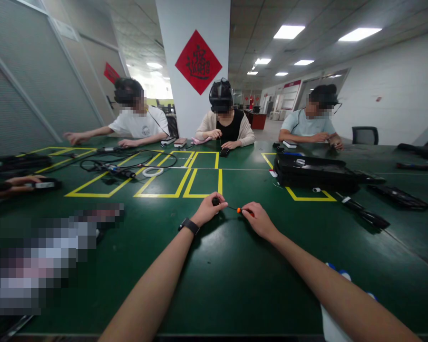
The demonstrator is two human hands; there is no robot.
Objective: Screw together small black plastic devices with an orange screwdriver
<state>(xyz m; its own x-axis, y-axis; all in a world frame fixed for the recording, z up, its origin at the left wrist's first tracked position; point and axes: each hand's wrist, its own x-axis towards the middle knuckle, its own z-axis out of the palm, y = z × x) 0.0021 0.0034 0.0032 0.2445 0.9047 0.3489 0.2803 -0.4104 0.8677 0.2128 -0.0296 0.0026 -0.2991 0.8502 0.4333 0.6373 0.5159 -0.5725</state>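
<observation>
Near the middle of the green table, my left hand (211,209) grips a small black object (216,202) between thumb and fingers; a dark band is on that wrist. Just to its right, my right hand (258,219) is closed on a small orange-and-black tool (239,210). A thin dark shaft spans from the tool's orange part toward the black object. Whether its tip touches or enters the object is too small to tell. Both hands are slightly above the tabletop, and most of the tool's handle is hidden by my right fingers.
Yellow tape rectangles mark the green table (207,266). Cables (121,166) and a white ring (153,171) lie left. A black case (314,172) and black devices (397,197) are right. Three people sit opposite; another person's hand (24,181) is at left. A white-blue item (333,316) lies beside my right forearm.
</observation>
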